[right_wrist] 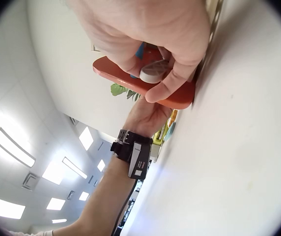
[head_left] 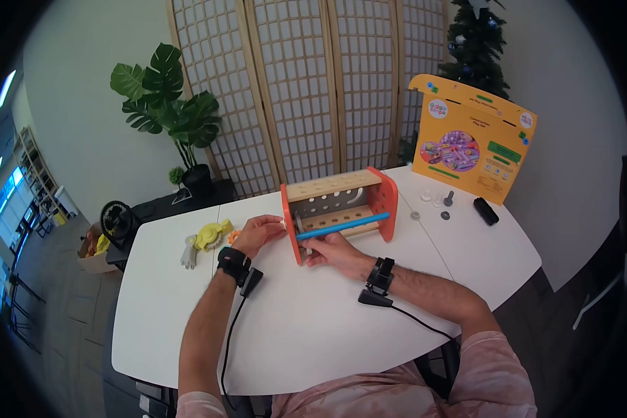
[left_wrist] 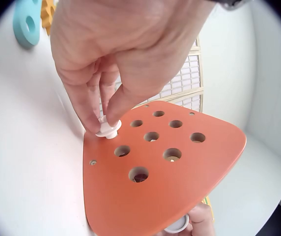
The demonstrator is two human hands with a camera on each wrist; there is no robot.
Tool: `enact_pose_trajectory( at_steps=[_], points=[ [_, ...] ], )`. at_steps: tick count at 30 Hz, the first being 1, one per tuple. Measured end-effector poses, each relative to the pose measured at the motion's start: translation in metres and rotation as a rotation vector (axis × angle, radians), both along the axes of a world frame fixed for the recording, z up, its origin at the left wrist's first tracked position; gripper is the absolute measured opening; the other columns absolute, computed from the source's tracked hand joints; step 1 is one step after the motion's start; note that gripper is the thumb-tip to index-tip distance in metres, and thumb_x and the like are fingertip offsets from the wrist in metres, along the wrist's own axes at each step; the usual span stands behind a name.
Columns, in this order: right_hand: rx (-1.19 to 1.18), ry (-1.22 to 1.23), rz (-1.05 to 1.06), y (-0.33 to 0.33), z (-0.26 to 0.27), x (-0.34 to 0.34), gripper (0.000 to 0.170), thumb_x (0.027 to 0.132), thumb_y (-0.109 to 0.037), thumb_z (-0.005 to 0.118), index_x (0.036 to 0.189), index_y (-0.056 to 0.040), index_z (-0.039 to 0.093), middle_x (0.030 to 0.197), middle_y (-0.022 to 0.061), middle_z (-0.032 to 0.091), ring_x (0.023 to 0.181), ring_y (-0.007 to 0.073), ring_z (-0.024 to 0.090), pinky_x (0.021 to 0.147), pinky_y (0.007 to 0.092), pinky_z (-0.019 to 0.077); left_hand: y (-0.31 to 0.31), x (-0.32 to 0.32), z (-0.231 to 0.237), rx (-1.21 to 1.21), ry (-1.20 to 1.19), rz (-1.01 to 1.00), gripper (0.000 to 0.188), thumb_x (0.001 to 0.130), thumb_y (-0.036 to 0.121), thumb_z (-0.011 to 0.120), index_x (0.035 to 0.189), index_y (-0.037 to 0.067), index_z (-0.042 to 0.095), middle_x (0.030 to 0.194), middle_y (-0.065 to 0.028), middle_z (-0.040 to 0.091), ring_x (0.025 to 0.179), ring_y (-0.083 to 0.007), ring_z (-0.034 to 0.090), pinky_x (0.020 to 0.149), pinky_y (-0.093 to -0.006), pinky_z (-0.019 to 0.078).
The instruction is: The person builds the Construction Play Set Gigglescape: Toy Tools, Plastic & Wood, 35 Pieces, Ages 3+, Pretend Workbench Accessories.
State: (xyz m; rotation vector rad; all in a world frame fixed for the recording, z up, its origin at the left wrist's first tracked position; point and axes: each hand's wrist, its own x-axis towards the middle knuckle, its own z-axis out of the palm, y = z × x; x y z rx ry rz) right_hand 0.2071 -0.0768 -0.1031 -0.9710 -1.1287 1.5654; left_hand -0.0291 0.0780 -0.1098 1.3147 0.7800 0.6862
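A wooden toy workbench (head_left: 333, 189) with red side panels stands on the table. Outside its left panel (left_wrist: 192, 169), which has several round holes, my left hand (head_left: 256, 235) pinches a white plastic bolt (left_wrist: 109, 129) by its head, the shank right at a hole near one edge. My right hand (head_left: 343, 255) is low on the inner side of that panel. Between its thumb and fingers it holds a light-grey plastic piece (right_wrist: 154, 72) with a rounded end; its kind is partly hidden. A blue bar (head_left: 345, 226) crosses the bench's front just above this hand.
Yellow, orange and pale toy parts (head_left: 210, 235) lie left of my left hand. Loose grey and white bolts and nuts (head_left: 447, 200), a black case (head_left: 486, 211) and an upright yellow box (head_left: 470, 139) are at the back right. Cables trail from both wrists.
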Motion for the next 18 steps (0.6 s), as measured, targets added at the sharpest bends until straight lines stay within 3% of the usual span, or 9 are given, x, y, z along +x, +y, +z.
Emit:
enact_pose_trajectory(
  at_steps=[10,18],
  points=[
    [0.017,-0.003,0.015,-0.001,0.002,0.001,0.029,0.113,-0.021,0.065,0.138,-0.0051,0.063,0.123,0.0062,0.069,0.099,0.0147,0.073,0.081,0.0287,0.0634,0.003,0.005,0.003,0.14,0.047,-0.021,0.023,0.102,-0.001,0.067,0.125,-0.001,0.069,0.125,-0.0151,0.077,0.121,-0.024,0.075,0.119,-0.04,0.0536],
    [-0.006,0.017,0.011,-0.002,0.001,0.001,0.029,0.114,-0.022,0.064,0.137,-0.0049,0.064,0.119,0.0052,0.069,0.096,0.0136,0.073,0.079,0.0281,0.0623,0.006,0.007,0.001,0.159,0.103,0.016,0.028,0.1,-0.011,0.062,0.126,-0.004,0.068,0.125,-0.0158,0.079,0.118,-0.0242,0.077,0.111,-0.0379,0.0602]
  ],
)
